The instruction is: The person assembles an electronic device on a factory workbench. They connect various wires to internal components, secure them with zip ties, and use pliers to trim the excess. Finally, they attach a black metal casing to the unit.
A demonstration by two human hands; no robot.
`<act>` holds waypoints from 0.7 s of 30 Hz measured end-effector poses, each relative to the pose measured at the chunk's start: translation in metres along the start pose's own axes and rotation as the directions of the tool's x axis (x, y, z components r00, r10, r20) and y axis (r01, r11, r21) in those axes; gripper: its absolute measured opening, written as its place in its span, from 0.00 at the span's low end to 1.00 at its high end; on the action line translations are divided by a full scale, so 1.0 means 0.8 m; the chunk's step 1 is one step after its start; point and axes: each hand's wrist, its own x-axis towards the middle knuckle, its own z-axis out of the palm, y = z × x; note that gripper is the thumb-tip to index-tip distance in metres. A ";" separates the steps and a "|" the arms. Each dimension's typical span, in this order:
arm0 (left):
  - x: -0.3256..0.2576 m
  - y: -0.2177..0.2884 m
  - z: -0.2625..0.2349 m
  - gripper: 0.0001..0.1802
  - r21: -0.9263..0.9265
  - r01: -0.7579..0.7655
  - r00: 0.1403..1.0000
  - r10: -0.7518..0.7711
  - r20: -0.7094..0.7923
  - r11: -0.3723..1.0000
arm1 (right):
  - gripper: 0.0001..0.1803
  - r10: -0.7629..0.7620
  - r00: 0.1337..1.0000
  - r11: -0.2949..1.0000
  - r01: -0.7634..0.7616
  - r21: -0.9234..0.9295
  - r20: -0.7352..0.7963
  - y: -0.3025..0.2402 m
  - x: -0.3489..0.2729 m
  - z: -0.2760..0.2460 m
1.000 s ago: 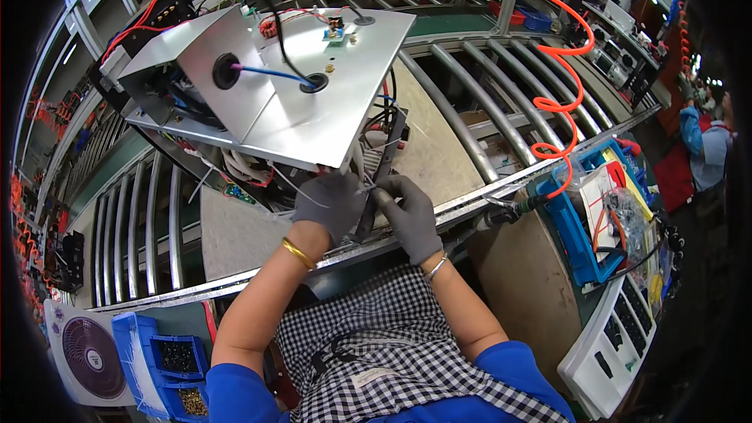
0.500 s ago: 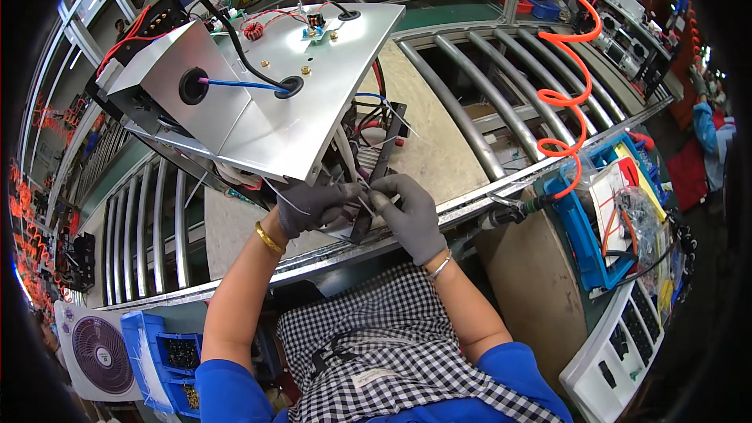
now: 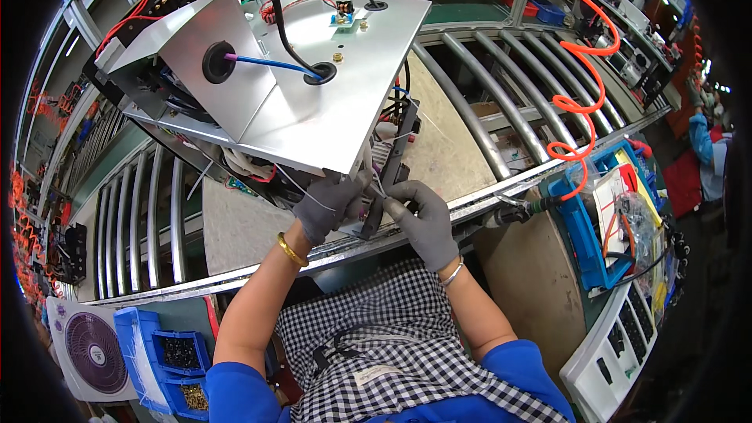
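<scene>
Entry, clock positions taken from the hands at centre, twelve being the far side.

Left hand point(image 3: 323, 210): grey glove, gold-coloured bangle at the wrist; fingers curled close under the housing edge, tips by the strands; cannot tell whether they grip anything.

Right hand point(image 3: 427, 223): grey glove, silver-coloured bangle; thumb and forefinger pinched on thin pale strands point(image 3: 379, 182), which lie between the two hands.

Metal housing point(image 3: 313, 121): bare silver sheet, 11 o'clock, tilted, its near corner just above the strands; fitted with two black grommets point(image 3: 218, 62) and a blue cable point(image 3: 270, 64) running between them.

Dark frame point(image 3: 402, 155): slender, 1 o'clock, beside the housing's right edge.

Tabletop point(image 3: 450, 149): pale board beneath the assembly, steel rollers point(image 3: 462, 111) adjoining at 2 o'clock, more at 9.

Coiled hose point(image 3: 580, 108): orange-red, hanging, 2 o'clock.

Blue tray point(image 3: 580, 235): mixed articles, 3 o'clock.

White tray point(image 3: 583, 380): compartmented, black parts inside, 4 o'clock.

Blue bins point(image 3: 182, 377): black and brass-coloured small parts, 8 o'clock.

Fan point(image 3: 97, 352): pale casing, 8 o'clock, beyond the bins.
</scene>
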 end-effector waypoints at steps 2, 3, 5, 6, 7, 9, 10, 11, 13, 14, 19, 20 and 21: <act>0.007 -0.013 -0.001 0.28 -0.008 -0.037 0.999 0.037 -0.001 0.999 | 0.10 -0.027 0.999 0.999 0.027 -0.027 -0.017 0.002 0.001 0.004; 0.012 -0.022 0.000 0.28 -0.033 -0.064 0.998 0.064 -0.006 0.997 | 0.10 -0.041 0.999 0.998 0.040 -0.041 -0.025 0.003 0.001 0.006; 0.012 -0.022 0.002 0.28 -0.053 -0.090 0.996 0.089 -0.013 0.995 | 0.09 -0.090 0.995 0.992 0.085 -0.092 -0.051 0.003 0.003 0.009; 0.010 -0.018 0.004 0.28 -0.051 -0.089 0.996 0.089 -0.013 0.995 | 0.08 -0.115 0.991 0.987 0.107 -0.118 -0.064 0.003 0.004 0.011; 0.005 -0.011 0.005 0.28 -0.050 -0.089 0.996 0.088 -0.012 0.995 | 0.08 -0.139 0.987 0.984 0.128 -0.125 -0.085 0.003 0.004 0.013; -0.007 0.011 0.005 0.27 -0.002 -0.035 0.999 0.035 -0.010 0.999 | 0.07 -0.187 0.973 0.976 0.169 -0.135 -0.132 0.006 0.005 0.018; -0.010 0.016 0.006 0.27 0.021 -0.009 1.000 0.009 -0.011 1.000 | 0.07 -0.201 0.970 0.972 0.181 -0.152 -0.133 0.005 0.007 0.019; -0.008 0.011 0.005 0.25 0.021 -0.030 0.999 0.030 -0.011 0.999 | 0.07 -0.216 0.967 0.967 0.192 -0.169 -0.134 0.004 0.009 0.020; -0.002 0.001 0.003 0.22 0.020 -0.072 0.997 0.072 -0.010 0.997 | 0.08 -0.229 0.965 0.959 0.201 -0.199 -0.128 0.005 0.012 0.021; -0.003 0.002 0.003 0.22 0.027 -0.045 0.999 0.045 0.000 0.999 | 0.08 -0.227 0.966 0.957 0.199 -0.210 -0.122 0.007 0.014 0.021; -0.006 0.007 -0.001 0.23 0.089 0.026 1.000 -0.027 0.011 0.996 | 0.10 -0.316 0.945 0.922 0.286 -0.262 -0.081 0.011 0.021 0.016; -0.009 0.011 -0.001 0.23 0.111 0.033 0.999 -0.036 0.026 0.993 | 0.10 -0.282 0.957 0.935 0.258 -0.244 -0.066 0.009 0.021 0.013; -0.013 0.019 -0.002 0.23 0.134 0.039 0.998 -0.045 0.039 0.990 | 0.10 -0.246 0.968 0.947 0.229 -0.225 -0.050 0.007 0.020 0.010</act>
